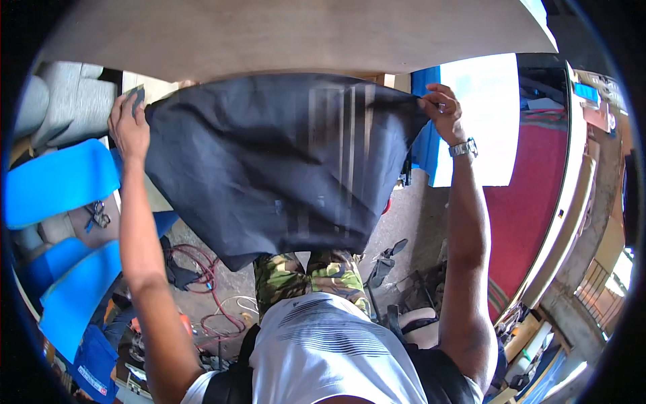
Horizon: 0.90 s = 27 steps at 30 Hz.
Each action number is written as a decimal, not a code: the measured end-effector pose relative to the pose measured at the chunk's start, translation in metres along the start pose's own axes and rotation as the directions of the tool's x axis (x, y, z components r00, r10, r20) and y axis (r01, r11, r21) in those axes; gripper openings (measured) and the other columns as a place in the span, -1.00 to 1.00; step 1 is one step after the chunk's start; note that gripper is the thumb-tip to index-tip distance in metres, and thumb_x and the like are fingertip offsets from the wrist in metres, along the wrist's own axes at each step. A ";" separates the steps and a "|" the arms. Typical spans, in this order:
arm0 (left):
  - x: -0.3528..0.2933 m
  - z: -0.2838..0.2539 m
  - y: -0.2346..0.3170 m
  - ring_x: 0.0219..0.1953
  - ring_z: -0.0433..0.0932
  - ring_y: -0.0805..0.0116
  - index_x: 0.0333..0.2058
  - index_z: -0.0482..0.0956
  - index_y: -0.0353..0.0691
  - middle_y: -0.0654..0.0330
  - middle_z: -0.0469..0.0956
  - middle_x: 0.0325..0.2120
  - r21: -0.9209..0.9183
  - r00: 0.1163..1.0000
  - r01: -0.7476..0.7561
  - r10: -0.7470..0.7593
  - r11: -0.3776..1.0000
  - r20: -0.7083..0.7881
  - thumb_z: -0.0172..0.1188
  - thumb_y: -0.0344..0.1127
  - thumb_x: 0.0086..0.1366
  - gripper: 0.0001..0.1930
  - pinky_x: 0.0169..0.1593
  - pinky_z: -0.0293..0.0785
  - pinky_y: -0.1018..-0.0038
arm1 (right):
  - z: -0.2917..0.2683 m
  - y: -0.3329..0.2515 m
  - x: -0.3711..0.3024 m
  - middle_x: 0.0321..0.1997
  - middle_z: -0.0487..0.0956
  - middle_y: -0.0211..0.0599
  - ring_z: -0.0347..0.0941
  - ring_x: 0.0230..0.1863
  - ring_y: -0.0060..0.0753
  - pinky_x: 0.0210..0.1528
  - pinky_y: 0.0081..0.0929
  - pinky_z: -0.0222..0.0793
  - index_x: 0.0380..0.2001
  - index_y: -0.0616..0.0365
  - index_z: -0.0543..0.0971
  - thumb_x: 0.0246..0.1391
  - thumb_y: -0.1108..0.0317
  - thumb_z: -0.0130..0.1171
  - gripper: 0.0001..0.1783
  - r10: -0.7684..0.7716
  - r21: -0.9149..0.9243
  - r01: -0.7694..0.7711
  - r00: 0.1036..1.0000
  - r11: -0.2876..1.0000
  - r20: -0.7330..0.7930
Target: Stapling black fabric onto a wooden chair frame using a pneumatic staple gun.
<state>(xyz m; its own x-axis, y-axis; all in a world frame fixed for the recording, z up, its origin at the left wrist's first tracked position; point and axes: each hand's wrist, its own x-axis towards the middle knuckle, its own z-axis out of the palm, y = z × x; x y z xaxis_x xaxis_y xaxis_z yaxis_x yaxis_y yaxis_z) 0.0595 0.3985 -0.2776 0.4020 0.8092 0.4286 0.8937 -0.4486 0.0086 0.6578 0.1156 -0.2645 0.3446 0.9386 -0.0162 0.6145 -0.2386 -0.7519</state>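
Observation:
A wide sheet of dark, thin fabric [269,148] hangs spread in front of me, stretched between my two hands. Its upper left corner is gripped by my left hand [130,124], fingers closed on the edge. At the upper right corner my right hand [444,111], with a metal watch on the wrist, pinches the cloth between thumb and finger. The fabric sags in soft folds, and its lower edge falls before my camouflage trousers [282,273]. Light stripes cross its right part. Behind its top edge stands a large pale board [296,40].
Blue foam pieces [64,182] and grey cushions [77,101] lie at the left, with scissors [99,214] near them. A bright white sheet [481,121] and a red surface [525,209] are at the right. A red hose [212,296] coils on the floor.

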 end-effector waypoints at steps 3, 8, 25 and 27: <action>-0.005 -0.031 0.102 -0.06 0.56 0.10 -0.16 0.60 -0.28 0.11 0.61 -0.15 -0.408 0.988 -0.110 0.054 0.906 -0.147 0.20 -0.42 0.26 -0.81 0.09 0.39 0.20 | -0.008 -0.046 -0.006 -0.08 0.62 -0.29 0.57 -0.14 -0.32 -0.19 -0.36 0.55 -0.36 0.16 0.67 0.03 0.42 0.34 -0.91 -0.223 -0.187 0.223 0.975 0.957 0.021; 0.000 -0.054 0.288 0.18 0.44 0.13 0.10 0.47 -0.18 0.15 0.51 0.08 -0.819 0.911 -0.330 0.385 0.469 -0.146 0.30 -0.29 0.22 -0.53 0.24 0.35 0.23 | -0.016 -0.110 -0.021 -0.38 0.68 -0.25 0.63 -0.40 -0.30 -0.33 -0.42 0.53 -0.33 0.19 0.64 0.08 0.38 0.30 -0.87 -0.106 -0.184 0.150 0.969 0.971 0.224; -0.019 0.055 0.385 0.01 0.46 0.09 -0.02 0.51 -0.19 0.14 0.56 -0.10 -0.612 0.999 -0.042 0.026 0.789 -0.036 0.25 -0.31 0.23 -0.66 0.05 0.34 0.18 | 0.086 -0.024 0.029 -0.34 0.69 -0.11 0.66 -0.28 -0.26 -0.18 -0.42 0.52 -0.24 0.19 0.67 0.08 0.20 0.25 -0.71 0.349 0.027 -0.348 0.935 0.937 -0.056; -0.029 0.044 0.389 0.02 0.47 0.07 -0.03 0.51 -0.25 0.08 0.55 -0.06 -0.726 0.995 -0.057 -0.023 0.685 -0.101 0.22 -0.38 0.24 -0.69 0.07 0.36 0.19 | 0.090 -0.021 0.028 -0.33 0.69 -0.10 0.66 -0.28 -0.32 -0.18 -0.44 0.52 -0.23 0.20 0.67 0.09 0.19 0.25 -0.70 0.327 0.066 -0.322 0.941 0.944 -0.086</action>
<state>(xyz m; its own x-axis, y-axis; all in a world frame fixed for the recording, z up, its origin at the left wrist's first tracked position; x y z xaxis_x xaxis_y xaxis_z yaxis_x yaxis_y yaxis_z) 0.4044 0.2171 -0.3262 0.3588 0.7771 0.5171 0.4444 -0.6294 0.6375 0.5907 0.1699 -0.3079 0.5861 0.7840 -0.2045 0.4223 -0.5110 -0.7487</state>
